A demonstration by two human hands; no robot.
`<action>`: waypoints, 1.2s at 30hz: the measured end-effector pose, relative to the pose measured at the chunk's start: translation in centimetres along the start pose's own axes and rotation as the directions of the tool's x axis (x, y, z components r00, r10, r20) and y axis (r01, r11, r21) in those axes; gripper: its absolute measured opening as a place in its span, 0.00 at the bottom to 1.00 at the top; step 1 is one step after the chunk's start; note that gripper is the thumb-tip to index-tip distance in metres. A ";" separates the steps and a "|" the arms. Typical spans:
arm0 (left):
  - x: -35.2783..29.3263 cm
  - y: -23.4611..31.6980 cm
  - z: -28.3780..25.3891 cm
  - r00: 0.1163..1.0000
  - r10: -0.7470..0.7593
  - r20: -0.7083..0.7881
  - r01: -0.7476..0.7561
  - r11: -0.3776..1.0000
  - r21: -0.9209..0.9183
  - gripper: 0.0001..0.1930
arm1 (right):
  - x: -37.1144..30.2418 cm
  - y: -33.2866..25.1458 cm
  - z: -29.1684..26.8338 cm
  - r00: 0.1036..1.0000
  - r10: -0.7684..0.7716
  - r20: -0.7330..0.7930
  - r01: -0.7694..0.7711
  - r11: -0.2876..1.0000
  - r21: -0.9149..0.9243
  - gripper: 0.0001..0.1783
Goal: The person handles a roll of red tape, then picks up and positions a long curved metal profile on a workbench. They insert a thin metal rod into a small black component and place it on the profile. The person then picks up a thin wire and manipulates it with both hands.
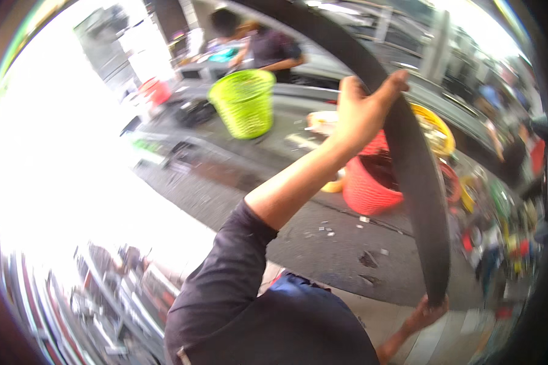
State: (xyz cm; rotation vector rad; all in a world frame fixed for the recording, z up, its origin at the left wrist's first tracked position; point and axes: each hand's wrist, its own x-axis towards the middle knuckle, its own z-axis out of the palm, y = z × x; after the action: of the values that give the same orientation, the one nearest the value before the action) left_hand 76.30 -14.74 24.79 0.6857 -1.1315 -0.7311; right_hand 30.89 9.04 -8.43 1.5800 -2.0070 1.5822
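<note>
Table edge: the near edge of the grey table [304, 244] bends from 9 o'clock round to 5 o'clock.
Room: a gap shows between the dark strip [425, 194] and the person's torso [304, 325]; white scraps [327, 232] lie on the tabletop at 5 o'clock.
Strip: it sweeps from 12 o'clock through 3 to 4, above the table; broad, matte and smooth, tapering toward the lower end. It looks curved, but the lens bends edges.
Left hand: at 2 o'clock, the left hand [366, 111] grasps the strip.
Right hand: between 4 and 5 o'clock, the right hand [425, 314] grips its lower end; some fingers are hidden.
Baskets: lime-green slatted basket [245, 106] at 11; red basket [368, 191] at 3, with dark contents; yellow basket [449, 139] at 2.
In the way: the strip passes before the red basket, covering part of it.
Around: a co-worker [274, 48] at 12; blurred long bars [103, 298] at 8.
</note>
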 end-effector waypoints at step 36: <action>-23.9 1.0 -54.1 0.809 -0.546 -0.217 0.457 0.353 0.816 0.34 | 2.2 -11.7 11.0 0.666 -0.135 0.733 0.263 0.963 -0.062 0.40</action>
State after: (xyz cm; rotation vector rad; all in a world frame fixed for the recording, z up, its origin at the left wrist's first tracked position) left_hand 122.03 11.11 -2.46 1.9577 -1.3633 -0.6894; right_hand 43.98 0.34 -4.49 2.5221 -2.0759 0.7031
